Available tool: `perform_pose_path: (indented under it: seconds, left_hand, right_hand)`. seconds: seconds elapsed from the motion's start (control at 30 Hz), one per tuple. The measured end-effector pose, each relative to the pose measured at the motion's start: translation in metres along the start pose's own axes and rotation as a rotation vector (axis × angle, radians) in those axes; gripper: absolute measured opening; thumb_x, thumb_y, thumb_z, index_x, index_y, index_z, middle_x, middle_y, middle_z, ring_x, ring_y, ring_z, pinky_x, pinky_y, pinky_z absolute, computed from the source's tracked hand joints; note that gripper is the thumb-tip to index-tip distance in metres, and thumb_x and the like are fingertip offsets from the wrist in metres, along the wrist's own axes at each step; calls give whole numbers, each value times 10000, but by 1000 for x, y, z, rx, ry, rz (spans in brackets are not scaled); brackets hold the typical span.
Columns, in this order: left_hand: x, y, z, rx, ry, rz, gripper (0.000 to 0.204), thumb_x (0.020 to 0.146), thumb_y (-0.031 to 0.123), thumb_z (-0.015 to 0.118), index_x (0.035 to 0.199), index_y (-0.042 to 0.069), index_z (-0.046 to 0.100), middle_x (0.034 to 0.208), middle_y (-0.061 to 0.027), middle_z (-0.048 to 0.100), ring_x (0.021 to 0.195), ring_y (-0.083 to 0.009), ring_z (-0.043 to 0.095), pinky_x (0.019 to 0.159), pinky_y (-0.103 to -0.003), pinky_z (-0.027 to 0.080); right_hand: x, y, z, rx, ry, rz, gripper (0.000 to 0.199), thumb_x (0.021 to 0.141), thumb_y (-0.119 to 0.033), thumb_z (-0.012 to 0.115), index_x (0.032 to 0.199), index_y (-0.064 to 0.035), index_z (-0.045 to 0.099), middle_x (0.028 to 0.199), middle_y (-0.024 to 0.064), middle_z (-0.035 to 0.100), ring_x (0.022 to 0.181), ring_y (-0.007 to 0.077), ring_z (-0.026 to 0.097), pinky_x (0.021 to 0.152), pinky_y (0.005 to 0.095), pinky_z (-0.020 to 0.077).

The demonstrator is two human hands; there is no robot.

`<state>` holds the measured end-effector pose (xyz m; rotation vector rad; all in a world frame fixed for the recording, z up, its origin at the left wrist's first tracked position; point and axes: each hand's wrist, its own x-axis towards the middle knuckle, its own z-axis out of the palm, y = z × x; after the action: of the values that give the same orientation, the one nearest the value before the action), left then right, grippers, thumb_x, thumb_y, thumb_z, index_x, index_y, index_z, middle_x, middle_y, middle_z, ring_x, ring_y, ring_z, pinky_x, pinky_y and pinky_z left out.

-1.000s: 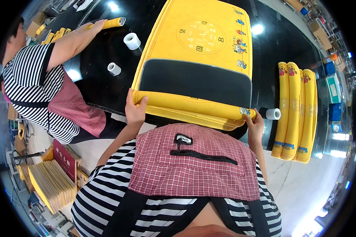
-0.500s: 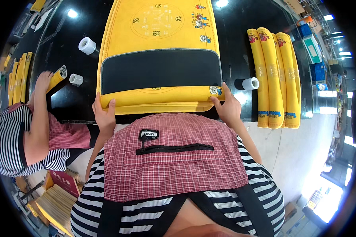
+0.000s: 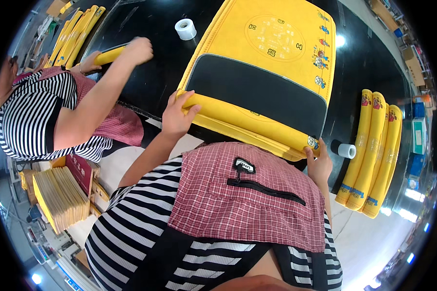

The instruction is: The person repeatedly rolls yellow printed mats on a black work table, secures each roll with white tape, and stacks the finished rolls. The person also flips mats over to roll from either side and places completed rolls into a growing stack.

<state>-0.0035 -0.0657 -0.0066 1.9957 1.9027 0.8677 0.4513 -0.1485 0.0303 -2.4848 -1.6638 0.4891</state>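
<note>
A stack of yellow printed mats lies on the black table, tilted in view. Across the near part of the top mat is a black panel with rounded far corners, seemingly its backing. Along the near edge runs a thick yellow fold. My left hand grips the fold's left end, thumb toward me and fingers over the top. At the right end my right hand holds the same fold, its fingers partly hidden behind the edge.
Several rolled yellow mats lie at right, beside a white tape roll. Another white roll stands far left. A co-worker's arm works at left over a rolled mat; more rolls lie beyond. Below stands a box of cards.
My view has turned, so the table appears tilted and shifted right. Both my hands stay on the fold. The co-worker's arm now reaches over the rolled mat at left.
</note>
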Motion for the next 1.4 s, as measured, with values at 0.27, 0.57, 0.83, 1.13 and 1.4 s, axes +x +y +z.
perform_pose_path:
  seconds: [0.27, 0.57, 0.83, 1.13, 1.4]
  left_hand:
    - [2, 6, -4, -93, -99, -161, 573, 888, 406, 789, 1370, 129, 649, 1386, -210, 592, 1259, -379, 612, 1071, -468, 483]
    - [-16, 62, 76, 234, -293, 604, 666, 930, 597, 648, 1517, 303, 540, 1683, -206, 292, 1558, -441, 244, 1172, -777, 77]
    - [110, 121, 97, 364, -388, 385, 642, 912, 607, 659, 1436, 238, 625, 1584, -195, 456, 1499, -399, 367, 1207, -663, 216]
    - [100, 136, 111, 223, -298, 789, 702, 794, 446, 825, 1386, 153, 588, 1133, -94, 633, 1059, -313, 627, 891, -446, 499]
    - [121, 138, 121, 300, -467, 758, 680, 779, 380, 853, 1351, 138, 575, 1069, -104, 627, 1024, -317, 633, 865, -447, 506]
  right_hand:
    - [-5, 7, 11, -48, 28, -49, 678, 989, -467, 658, 1512, -67, 498, 1294, 238, 688, 1153, 415, 684, 962, 491, 537]
    - [20, -16, -10, -205, -124, 7, 645, 1032, -487, 568, 1514, -62, 509, 1392, 259, 616, 1263, 406, 615, 1008, 480, 516]
    - [57, -48, 40, -24, 450, -651, 620, 846, -201, 771, 1429, -101, 587, 1459, 168, 577, 1392, 366, 494, 1177, 538, 332]
    - [77, -71, 74, -17, 431, -616, 844, 780, -395, 829, 1522, -203, 475, 1495, 170, 472, 1459, 380, 383, 1225, 616, 200]
    - [108, 0, -35, 339, 439, -327, 412, 828, -244, 810, 1197, -76, 739, 1216, 184, 718, 1162, 344, 674, 1024, 446, 508]
